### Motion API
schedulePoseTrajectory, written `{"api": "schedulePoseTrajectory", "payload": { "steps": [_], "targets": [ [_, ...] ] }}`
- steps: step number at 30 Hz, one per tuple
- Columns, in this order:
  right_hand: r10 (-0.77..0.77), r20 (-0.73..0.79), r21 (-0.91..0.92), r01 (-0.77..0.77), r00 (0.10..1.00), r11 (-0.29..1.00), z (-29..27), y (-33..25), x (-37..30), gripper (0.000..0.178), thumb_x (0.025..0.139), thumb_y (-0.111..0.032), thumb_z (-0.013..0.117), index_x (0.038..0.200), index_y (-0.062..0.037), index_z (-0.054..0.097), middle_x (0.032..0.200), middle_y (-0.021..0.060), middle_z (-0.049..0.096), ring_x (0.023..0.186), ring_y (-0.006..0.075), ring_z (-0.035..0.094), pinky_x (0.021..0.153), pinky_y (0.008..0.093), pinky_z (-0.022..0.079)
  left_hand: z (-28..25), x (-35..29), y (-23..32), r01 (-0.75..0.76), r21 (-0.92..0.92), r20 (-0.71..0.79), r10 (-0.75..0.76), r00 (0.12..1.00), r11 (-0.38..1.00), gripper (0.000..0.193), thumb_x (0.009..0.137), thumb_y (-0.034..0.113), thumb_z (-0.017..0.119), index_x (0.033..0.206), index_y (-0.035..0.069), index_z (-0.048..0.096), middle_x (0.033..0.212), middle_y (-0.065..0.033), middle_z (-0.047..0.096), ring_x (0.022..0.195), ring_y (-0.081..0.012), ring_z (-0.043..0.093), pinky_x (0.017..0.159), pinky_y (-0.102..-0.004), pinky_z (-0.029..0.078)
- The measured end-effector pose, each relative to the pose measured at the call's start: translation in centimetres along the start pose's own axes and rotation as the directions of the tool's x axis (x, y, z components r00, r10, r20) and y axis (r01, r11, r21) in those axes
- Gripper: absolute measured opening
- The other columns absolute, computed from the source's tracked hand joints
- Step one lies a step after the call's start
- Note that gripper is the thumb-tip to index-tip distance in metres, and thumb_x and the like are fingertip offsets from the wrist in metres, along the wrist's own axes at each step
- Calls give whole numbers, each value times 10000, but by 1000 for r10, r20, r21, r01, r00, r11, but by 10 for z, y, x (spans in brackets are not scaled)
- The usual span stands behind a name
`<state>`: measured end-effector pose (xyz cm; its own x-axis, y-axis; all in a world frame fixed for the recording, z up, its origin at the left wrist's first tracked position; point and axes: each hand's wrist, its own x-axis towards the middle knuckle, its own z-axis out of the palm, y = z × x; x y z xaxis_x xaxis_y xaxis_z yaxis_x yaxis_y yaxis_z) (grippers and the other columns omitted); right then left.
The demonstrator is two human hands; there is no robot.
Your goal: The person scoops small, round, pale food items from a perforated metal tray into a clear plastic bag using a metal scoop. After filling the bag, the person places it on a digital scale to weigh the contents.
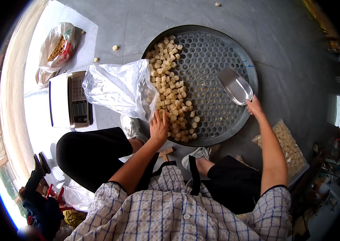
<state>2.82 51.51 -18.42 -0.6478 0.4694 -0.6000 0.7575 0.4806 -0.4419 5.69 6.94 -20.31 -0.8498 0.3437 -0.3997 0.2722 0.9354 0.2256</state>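
Note:
A large round tray [252, 72] with a perforated bottom lies on the floor before me. Pale, short cylindrical pieces [170, 86] are heaped along its left side. My right hand [253, 106] grips the handle of a metal scoop [235, 85], which rests over the right part of the tray and looks empty. At the heap's near left edge is my left hand [159, 127], its fingers stretched out and a little apart, touching the pieces. Beside its fingertips, a clear plastic bag [116, 86] lies across the tray's left rim with its mouth toward the heap.
A digital scale [61, 100] stands left of the clear bag. Behind it sits a plastic bag of orange-brown bits [59, 48]. A filled clear bag of pale pieces [288, 148] lies at right. Another person [43, 201] is at lower left. Stray pieces [115, 47] dot the floor.

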Motion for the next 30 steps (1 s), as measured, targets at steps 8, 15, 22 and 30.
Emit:
{"api": "schedulePoseTrajectory", "payload": {
  "steps": [8,15,22,30],
  "targets": [
    [-199,351,-769,403,915,496,-7,-62,-83,328,794,-164,519,1088,-23,489,884,214,621,892,358,596,757,466,450,-19,20,-12,29,61,250,-44,967,998,941,674,164,658,1411,72,80,1305,-268,330,1177,-360,403,866,-428,375],
    [-165,499,-702,508,851,499,59,-53,-110,336,807,-127,448,1112,14,463,897,246,614,901,357,601,784,443,451,5,26,-12,121,208,194,-163,967,970,1371,419,311,857,1406,98,-70,1253,-265,378,1173,-376,387,887,-453,377],
    [-54,568,-521,409,822,749,107,-34,-121,479,817,-149,430,1225,90,352,986,306,567,946,413,562,818,472,435,-14,26,-24,39,-206,184,-1,983,978,1340,428,252,842,1409,149,-65,1263,-254,377,1186,-451,333,948,-467,346],
    [-88,603,-422,411,793,808,108,-16,-117,480,824,-159,433,1210,94,300,958,322,562,933,431,551,808,480,434,-16,21,-13,162,-511,75,-144,987,844,1154,479,202,819,1412,179,140,1292,-268,346,1185,-464,306,982,-463,316]
  ]
}}
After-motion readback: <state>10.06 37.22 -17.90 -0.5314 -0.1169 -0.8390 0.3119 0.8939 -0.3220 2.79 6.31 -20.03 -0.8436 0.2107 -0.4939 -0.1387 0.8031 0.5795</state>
